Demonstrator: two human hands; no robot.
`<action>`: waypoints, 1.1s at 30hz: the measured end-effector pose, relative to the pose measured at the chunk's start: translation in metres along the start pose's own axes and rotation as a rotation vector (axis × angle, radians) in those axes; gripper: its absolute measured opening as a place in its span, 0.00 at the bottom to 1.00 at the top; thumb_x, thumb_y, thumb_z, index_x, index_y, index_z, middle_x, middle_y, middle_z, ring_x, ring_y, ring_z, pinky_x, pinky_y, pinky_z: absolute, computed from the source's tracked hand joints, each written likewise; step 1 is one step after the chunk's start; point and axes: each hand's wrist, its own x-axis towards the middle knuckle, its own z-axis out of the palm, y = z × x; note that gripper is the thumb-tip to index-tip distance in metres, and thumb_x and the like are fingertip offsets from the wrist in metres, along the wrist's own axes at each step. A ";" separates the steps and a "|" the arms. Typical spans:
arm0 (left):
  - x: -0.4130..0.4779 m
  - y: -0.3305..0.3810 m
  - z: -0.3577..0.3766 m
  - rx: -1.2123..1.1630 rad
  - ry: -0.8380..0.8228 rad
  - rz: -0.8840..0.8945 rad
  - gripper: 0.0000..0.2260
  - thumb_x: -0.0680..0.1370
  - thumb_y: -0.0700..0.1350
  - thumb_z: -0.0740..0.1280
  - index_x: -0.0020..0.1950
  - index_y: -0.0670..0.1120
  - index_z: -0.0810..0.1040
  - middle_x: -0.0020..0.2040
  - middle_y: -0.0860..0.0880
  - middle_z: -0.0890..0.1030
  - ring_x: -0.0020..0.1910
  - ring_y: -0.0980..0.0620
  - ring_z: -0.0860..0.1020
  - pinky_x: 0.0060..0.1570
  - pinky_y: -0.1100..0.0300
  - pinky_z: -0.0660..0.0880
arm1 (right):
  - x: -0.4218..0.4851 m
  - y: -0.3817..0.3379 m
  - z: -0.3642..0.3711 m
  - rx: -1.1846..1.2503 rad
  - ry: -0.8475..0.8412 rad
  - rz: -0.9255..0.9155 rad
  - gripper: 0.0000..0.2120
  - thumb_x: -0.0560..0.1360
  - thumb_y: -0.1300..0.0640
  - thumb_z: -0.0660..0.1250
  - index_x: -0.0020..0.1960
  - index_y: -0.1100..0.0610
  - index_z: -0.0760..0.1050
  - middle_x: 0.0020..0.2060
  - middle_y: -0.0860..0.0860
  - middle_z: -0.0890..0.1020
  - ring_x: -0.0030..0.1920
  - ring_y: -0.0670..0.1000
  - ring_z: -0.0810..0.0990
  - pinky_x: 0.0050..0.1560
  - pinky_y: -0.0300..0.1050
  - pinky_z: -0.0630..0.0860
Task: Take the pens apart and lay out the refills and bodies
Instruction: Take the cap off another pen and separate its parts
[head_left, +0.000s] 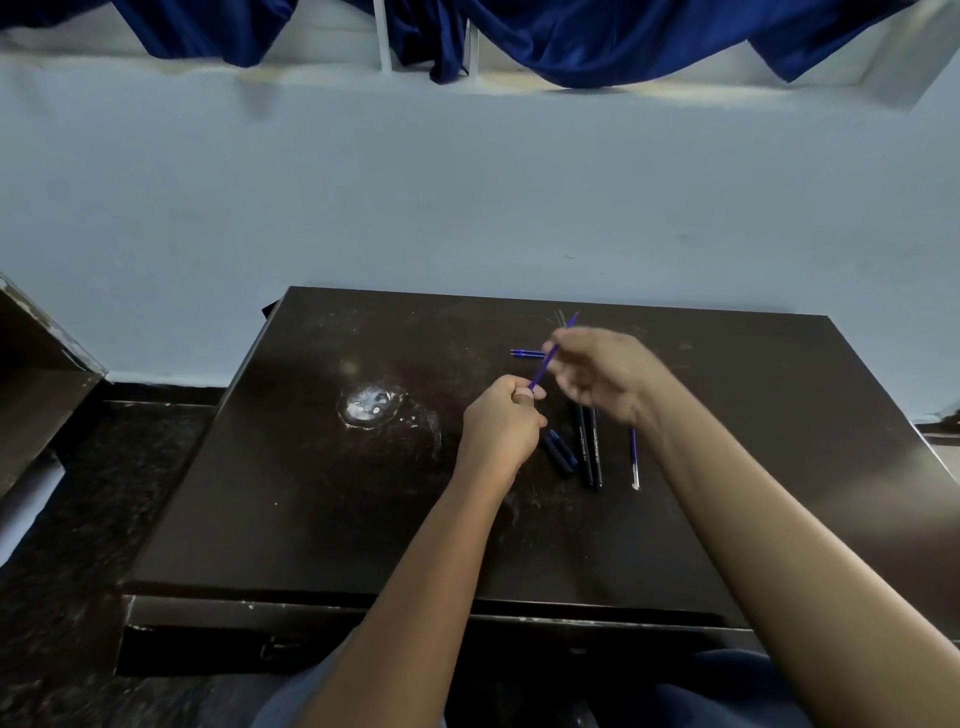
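Left grip (501, 421) is curled tight into a fist round the lower end of a thin blue refill (541, 370); whatever else sits inside the fist is hidden. Right grip (597, 370), blurred, has finger & thumb pinched on the same refill higher up. The refill slants up & away from the left grip, its far tip poking out past the right grip. Both are held above the dark surface (311, 519), not touching it.

Just under the right grip & right of the left grip: two black pen bodies (591, 452), side by side, w/ white lettering. Btw them & the left grip, two short dark-blue caps (558, 453), also side by side. Beneath the right wrist, a loose refill (634, 460) lies apart from the bodies. Beyond the left grip, partly behind the right grip, a blue piece (525, 354) lies crosswise, too small to identify. Left of the left grip, a whitish scuff patch (370, 406).

What looks like a drawer (280, 647) in the surface's near front is closed, contents hidden
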 end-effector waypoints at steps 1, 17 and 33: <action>0.001 0.000 -0.001 -0.005 0.009 0.002 0.11 0.82 0.45 0.54 0.51 0.51 0.77 0.44 0.49 0.79 0.33 0.59 0.71 0.29 0.64 0.64 | 0.007 -0.010 -0.003 0.163 0.003 0.033 0.07 0.77 0.60 0.64 0.40 0.56 0.75 0.30 0.48 0.81 0.31 0.44 0.79 0.38 0.38 0.74; 0.006 0.004 -0.013 -0.013 0.068 0.024 0.13 0.81 0.41 0.54 0.52 0.47 0.78 0.45 0.51 0.79 0.34 0.61 0.71 0.30 0.67 0.64 | 0.132 0.009 -0.003 -0.965 0.306 -0.309 0.15 0.74 0.69 0.60 0.53 0.59 0.82 0.56 0.57 0.82 0.58 0.55 0.78 0.58 0.44 0.74; 0.006 0.005 -0.014 0.013 0.068 0.013 0.13 0.81 0.42 0.54 0.54 0.47 0.79 0.49 0.49 0.82 0.34 0.61 0.71 0.30 0.67 0.65 | 0.158 0.034 -0.008 -1.213 0.248 -0.371 0.16 0.74 0.66 0.59 0.53 0.54 0.82 0.57 0.57 0.81 0.59 0.60 0.77 0.63 0.56 0.73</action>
